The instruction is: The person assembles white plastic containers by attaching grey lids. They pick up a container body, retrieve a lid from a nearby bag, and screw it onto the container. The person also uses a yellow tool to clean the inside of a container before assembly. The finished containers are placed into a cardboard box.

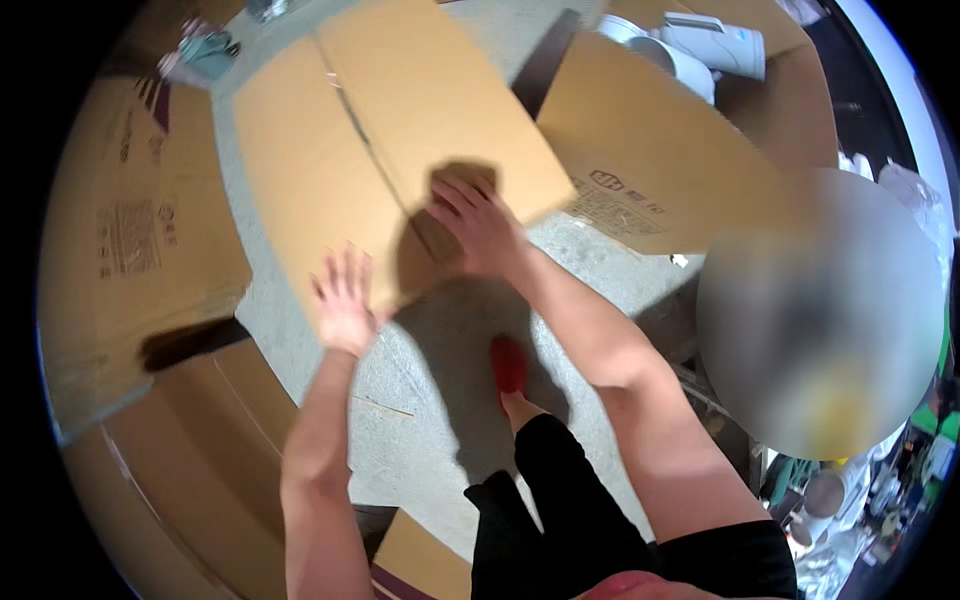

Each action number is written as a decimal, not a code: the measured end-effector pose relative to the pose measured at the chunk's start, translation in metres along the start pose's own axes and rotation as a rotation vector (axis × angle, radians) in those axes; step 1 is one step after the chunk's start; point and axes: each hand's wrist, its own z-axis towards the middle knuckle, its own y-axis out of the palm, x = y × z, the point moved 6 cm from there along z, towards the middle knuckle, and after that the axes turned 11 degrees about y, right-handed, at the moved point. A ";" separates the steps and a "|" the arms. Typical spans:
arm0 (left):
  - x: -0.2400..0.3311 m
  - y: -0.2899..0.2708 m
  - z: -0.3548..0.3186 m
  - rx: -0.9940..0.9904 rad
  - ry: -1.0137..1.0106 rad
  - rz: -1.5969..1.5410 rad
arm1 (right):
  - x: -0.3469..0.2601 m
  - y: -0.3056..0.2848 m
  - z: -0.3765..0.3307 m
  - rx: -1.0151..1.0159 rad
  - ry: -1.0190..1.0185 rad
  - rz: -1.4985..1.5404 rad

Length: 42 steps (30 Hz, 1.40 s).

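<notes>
A large closed cardboard box [290, 150] stands in front of me on the floor, a dark seam running down the middle of its top. My left hand [345, 305] lies at the near left edge of the box, fingers spread. Across the near part of the top, beside the seam, rests my right hand [475, 225] with its fingers stretched out. Both hands touch the cardboard and hold nothing between the fingers. A shadow falls over the seam near my right hand.
Another cardboard box [140, 250] stands at the left. At the upper right an open box [640, 150] holds white containers and a grey-white jug [715, 45]. A round grey metallic disc [820, 310] is at the right, above cluttered items. My red shoe [508, 365] is on the grey floor.
</notes>
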 end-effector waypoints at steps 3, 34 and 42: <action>-0.090 -0.053 0.068 0.169 -0.413 -0.037 | 0.005 -0.116 0.075 0.593 0.075 0.390; 0.351 -0.072 -0.517 -0.511 1.300 0.235 | -0.174 -0.166 -0.852 0.488 1.006 0.383; 0.545 -0.063 -0.611 -0.541 0.854 0.012 | -0.129 -0.131 -1.192 0.555 1.562 0.941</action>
